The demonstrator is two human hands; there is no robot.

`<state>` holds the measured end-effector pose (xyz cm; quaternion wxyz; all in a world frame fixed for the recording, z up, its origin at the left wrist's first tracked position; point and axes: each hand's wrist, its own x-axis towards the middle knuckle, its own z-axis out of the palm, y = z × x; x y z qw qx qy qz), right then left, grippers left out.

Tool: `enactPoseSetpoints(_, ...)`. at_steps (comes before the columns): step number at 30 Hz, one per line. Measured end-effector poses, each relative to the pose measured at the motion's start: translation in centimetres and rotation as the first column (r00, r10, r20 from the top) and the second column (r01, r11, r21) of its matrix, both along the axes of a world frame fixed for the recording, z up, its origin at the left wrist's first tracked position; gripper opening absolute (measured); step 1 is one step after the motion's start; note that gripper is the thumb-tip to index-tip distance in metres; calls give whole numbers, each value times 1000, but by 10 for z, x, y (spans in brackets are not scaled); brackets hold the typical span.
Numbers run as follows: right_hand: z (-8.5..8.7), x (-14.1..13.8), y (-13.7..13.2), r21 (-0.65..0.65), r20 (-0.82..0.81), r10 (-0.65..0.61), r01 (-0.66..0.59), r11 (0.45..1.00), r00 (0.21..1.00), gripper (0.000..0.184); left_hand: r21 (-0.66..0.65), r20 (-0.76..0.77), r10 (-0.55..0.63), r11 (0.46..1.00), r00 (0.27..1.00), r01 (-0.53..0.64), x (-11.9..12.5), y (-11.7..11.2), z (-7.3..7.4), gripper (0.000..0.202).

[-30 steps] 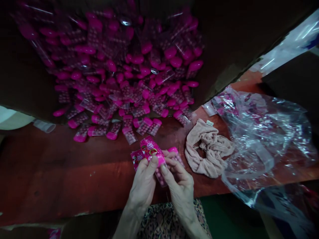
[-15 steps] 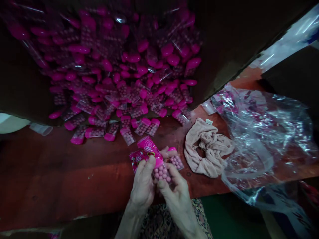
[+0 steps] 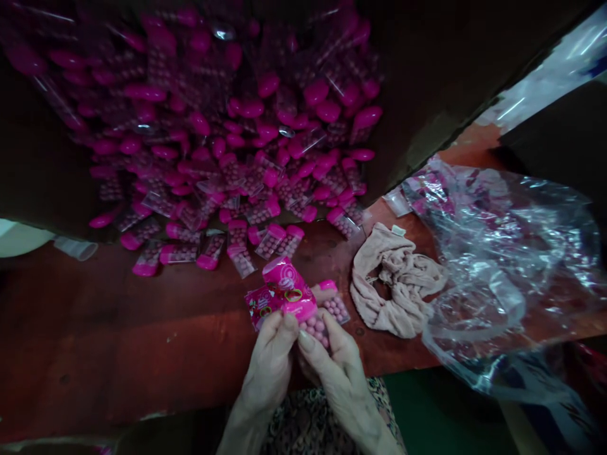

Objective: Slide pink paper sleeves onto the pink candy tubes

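My left hand [image 3: 270, 366] and my right hand [image 3: 334, 379] meet at the table's front edge, and both pinch a clear packet of pink balls [image 3: 313, 330]. A pink printed card top [image 3: 287, 292] sits on that packet, and a second printed pink piece [image 3: 258, 306] sticks out to its left. Just behind my right fingers lies another clear packet with a pink cap [image 3: 334, 306]. Its lower part is partly hidden by my hand. A large heap of similar pink-capped packets [image 3: 213, 158] spreads out beyond my hands.
The heap lies on a reddish-brown wooden table [image 3: 95, 309], below a dark cardboard edge [image 3: 427, 107]. A crumpled beige cloth [image 3: 393, 281] and a big clear plastic bag [image 3: 502, 259] holding pink pieces lie to the right. A small clear cup [image 3: 76, 248] lies at the left.
My hands have come closer together around the packet. The printed top has turned and shifted slightly right, and the view has tilted a little.
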<state>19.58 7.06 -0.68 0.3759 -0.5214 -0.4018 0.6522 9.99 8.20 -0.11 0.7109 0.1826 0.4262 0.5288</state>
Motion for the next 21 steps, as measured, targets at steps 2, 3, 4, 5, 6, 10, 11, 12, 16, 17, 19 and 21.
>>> enactPoseSetpoints(2, 1, 0, -1, 63, 155, -29, 19, 998, 988, 31, 8, -16, 45, 999, 999, -45, -1, 2, 2, 30)
enactPoseSetpoints(3, 2, -1, -3, 90, 216, -41, 22, 996, 975, 32, -1, -32, 65, 998, 997, -65, -2, 3, 3, 27)
enactPoseSetpoints(4, 3, -1, -4, 106, 262, -44, 17, 994, 964, 32, -14, -54, 76, 997, 996, -77, -2, 4, 4, 24)
enactPoseSetpoints(5, 4, -1, -5, 114, 298, -41, 7, 993, 954, 31, -23, -75, 78, 997, 994, -80, -2, 4, 4, 21)
enactPoseSetpoints(6, 6, -2, -6, 118, 325, -34, -4, 993, 945, 30, -25, -94, 77, 996, 993, -80, -2, 5, 4, 19)
enactPoseSetpoints(10, 6, 1, -9, 130, 326, -17, -27, 991, 945, 37, 14, -100, -12, 1000, 995, 14, -4, 8, 3, 17)
enactPoseSetpoints(11, 5, 3, -9, 125, 305, -11, -29, 992, 952, 38, 35, -81, -45, 998, 996, 48, -5, 8, 2, 17)
enactPoseSetpoints(12, 4, 5, -9, 107, 277, 8, -39, 994, 961, 38, 52, -60, -79, 995, 995, 82, -6, 7, 2, 19)
enactPoseSetpoints(16, 2, 7, -1, -32, 36, 120, -119, 992, 992, 28, 35, 10, -119, 992, 993, 118, -9, 3, 1, 30)
enactPoseSetpoints(17, 2, 6, 1, -57, -30, 135, -136, 989, 990, 27, 20, 24, -89, 996, 996, 88, -8, 2, 1, 34)
enactPoseSetpoints(19, 3, 3, 5, -66, -77, 111, -116, 991, 991, 25, -1, 42, -11, 1000, 999, 11, -7, 2, 2, 37)
enactPoseSetpoints(21, 4, 0, 4, -22, -35, 73, -73, 997, 997, 24, -9, 38, 5, 1000, 999, -5, -4, 4, 4, 33)
